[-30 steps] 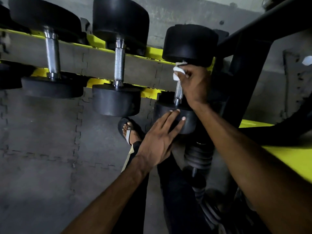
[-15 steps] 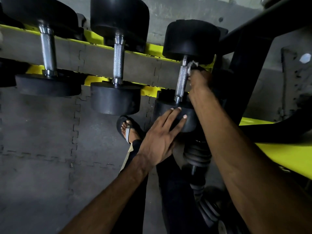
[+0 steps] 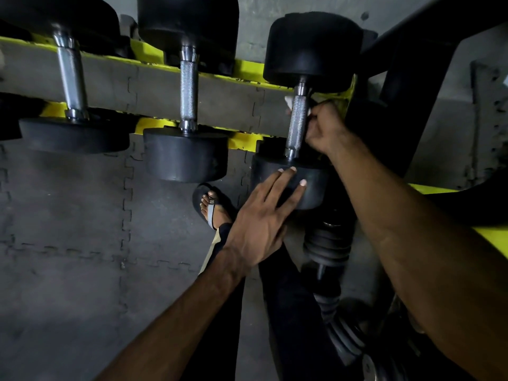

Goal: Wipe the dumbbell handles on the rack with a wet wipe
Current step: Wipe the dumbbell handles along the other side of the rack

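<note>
Three black dumbbells rest on a yellow rack (image 3: 154, 55). The right dumbbell's knurled steel handle (image 3: 297, 121) runs between its far head (image 3: 313, 48) and near head (image 3: 313, 185). My right hand (image 3: 325, 127) curls round the handle from the right and underneath, holding a white wet wipe (image 3: 289, 101) whose corner shows left of the handle's top. My left hand (image 3: 261, 224) lies flat, fingers spread, on the near head. The middle handle (image 3: 188, 92) and left handle (image 3: 71, 78) stand untouched.
A black rack upright (image 3: 406, 92) rises right of the hand. More dumbbells (image 3: 328, 248) sit on a lower yellow tier (image 3: 492, 235) under my right arm. My sandalled foot (image 3: 213, 207) stands on the grey puzzle-mat floor (image 3: 68, 257).
My right hand went from gripping over the top of the handle to its right side and underneath, carrying the wipe behind the bar. The left hand stayed on the near head.
</note>
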{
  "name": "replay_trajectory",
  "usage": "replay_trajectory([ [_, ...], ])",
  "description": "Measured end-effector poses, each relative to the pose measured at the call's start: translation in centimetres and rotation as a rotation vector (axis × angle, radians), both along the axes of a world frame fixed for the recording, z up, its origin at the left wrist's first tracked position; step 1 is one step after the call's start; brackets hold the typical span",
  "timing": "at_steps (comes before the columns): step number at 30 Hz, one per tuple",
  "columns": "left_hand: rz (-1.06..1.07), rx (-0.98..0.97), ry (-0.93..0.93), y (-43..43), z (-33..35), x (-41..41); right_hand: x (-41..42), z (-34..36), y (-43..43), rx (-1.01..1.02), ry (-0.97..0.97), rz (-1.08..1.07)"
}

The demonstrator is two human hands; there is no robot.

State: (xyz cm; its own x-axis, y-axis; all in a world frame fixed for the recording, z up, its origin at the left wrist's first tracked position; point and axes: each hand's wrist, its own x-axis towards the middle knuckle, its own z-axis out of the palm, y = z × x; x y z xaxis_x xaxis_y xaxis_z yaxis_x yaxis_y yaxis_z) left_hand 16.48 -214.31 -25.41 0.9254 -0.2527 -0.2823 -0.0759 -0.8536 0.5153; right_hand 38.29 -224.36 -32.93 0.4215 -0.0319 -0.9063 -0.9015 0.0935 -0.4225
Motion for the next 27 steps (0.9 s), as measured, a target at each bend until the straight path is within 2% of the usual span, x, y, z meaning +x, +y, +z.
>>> replay_trajectory([
  [1, 0.003, -0.004, -0.003, 0.0, -0.1, 0.0, -0.4, -0.5, -0.4, 0.014, 0.011, 0.079],
  [4, 0.005, -0.008, -0.015, 0.0, 0.0, 0.0, -1.7, -0.9, -2.0, -0.15, 0.039, 0.449],
  [7, 0.006, -0.013, -0.022, 0.2, -0.1, 0.1, -2.0, -0.1, -2.6, -0.296, -0.068, 0.77],
  [10, 0.003, -0.017, -0.021, 0.3, -0.3, 0.0, -3.2, 1.2, -3.9, -0.26, -0.175, 0.851],
  [12, 0.008, -0.007, -0.017, 0.2, -0.2, 0.0, -4.2, 1.8, -4.7, -0.293, -0.246, 0.793],
  [15, 0.005, -0.003, -0.013, 0.1, -0.3, 0.0, -5.6, 2.3, -4.5, -0.461, -0.362, 0.654],
  [17, 0.003, -0.008, -0.01, 0.1, -0.3, 0.0, -6.5, 2.3, -3.9, -0.507, -0.422, 0.509],
  [22, 0.013, 0.008, -0.035, 0.0, -0.4, -0.1, -6.7, 2.4, -1.9, -0.442, -0.485, 0.117],
  [27, 0.013, 0.004, -0.027, -0.2, -0.6, -0.2, -5.4, 1.8, -1.1, -0.42, -0.517, 0.028],
])
